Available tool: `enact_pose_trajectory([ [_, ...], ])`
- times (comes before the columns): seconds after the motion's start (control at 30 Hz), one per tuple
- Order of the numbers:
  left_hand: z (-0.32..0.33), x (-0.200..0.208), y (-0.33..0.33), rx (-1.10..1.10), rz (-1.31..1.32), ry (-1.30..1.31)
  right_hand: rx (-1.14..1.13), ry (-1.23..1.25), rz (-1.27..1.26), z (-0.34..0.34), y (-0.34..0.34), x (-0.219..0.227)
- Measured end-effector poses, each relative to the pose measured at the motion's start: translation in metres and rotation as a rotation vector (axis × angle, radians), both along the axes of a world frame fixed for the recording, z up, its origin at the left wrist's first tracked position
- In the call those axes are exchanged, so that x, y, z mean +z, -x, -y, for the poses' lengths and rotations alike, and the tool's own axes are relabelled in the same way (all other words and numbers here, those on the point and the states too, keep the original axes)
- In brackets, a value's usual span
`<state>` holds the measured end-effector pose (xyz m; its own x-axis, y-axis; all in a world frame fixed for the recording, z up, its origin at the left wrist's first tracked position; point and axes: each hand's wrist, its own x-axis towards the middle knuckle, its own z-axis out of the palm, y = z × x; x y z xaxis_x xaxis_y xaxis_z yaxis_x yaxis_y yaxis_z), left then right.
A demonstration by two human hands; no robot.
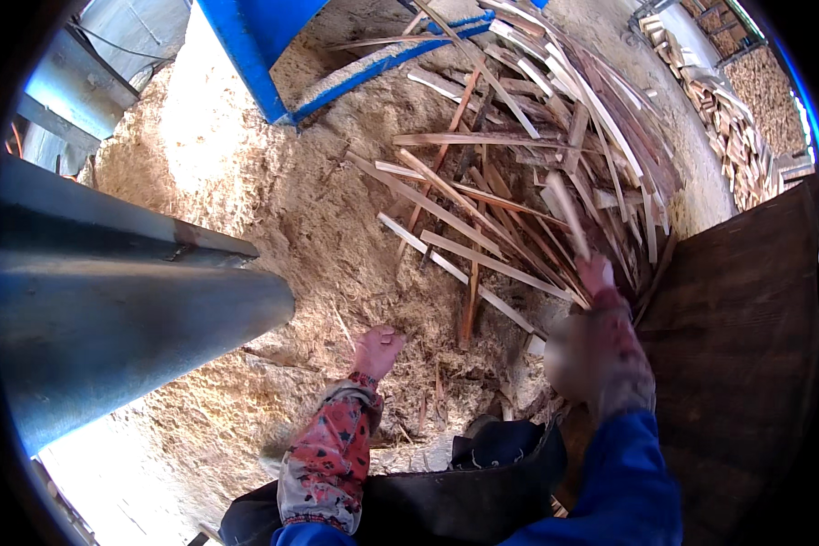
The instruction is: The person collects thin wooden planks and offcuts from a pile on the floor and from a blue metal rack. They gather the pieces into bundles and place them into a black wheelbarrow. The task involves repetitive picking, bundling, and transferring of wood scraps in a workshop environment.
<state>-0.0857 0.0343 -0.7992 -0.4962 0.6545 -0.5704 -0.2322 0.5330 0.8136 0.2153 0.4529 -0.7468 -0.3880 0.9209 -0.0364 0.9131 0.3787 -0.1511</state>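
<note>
My right hand [595,275] is closed round the near end of a short wooden stick [569,214], which is blurred and tilts away over the pile. Under and around it lies a heap of long wood strips [491,196], crossing at many angles, some pale and some reddish brown. My left hand [379,351] hovers low over the sawdust, left of the heap, with its fingers curled in. Next to its thumb side a thin pale sliver [342,325] sticks up; whether the hand grips it I cannot tell. Patterned red sleeve covers show on both forearms.
Sawdust [309,218] covers the ground. A large metal cylinder [146,318] juts in from the left. A blue metal frame [382,65] stands at the far side. To the right rises a dark brown panel [737,346]; stacked split wood [723,127] lies beyond it.
</note>
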Motion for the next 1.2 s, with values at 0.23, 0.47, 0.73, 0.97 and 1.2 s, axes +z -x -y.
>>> enact_pose_trajectory([
  [0.23, 0.003, -0.015, 0.001, 0.041, 0.082, -0.03, 0.516, 0.422, -0.064, 0.172, 0.151, 0.108],
  [0.47, 0.012, -0.013, -0.005, 0.045, -0.105, -0.041, 0.751, -0.377, -0.309, 0.097, 0.285, 0.139],
  [0.73, 0.031, -0.04, -0.024, 0.143, 0.123, -0.169, 0.219, -0.077, 0.195, -0.044, 0.292, 0.091],
  [0.97, 0.021, -0.007, -0.015, 0.112, 0.117, -0.076, 0.39, 0.187, 0.274, 0.022, 0.262, 0.05],
  [1.2, -0.001, 0.015, -0.016, 0.175, 0.377, -0.141, 0.35, 0.277, 0.018, 0.168, 0.125, 0.064],
])
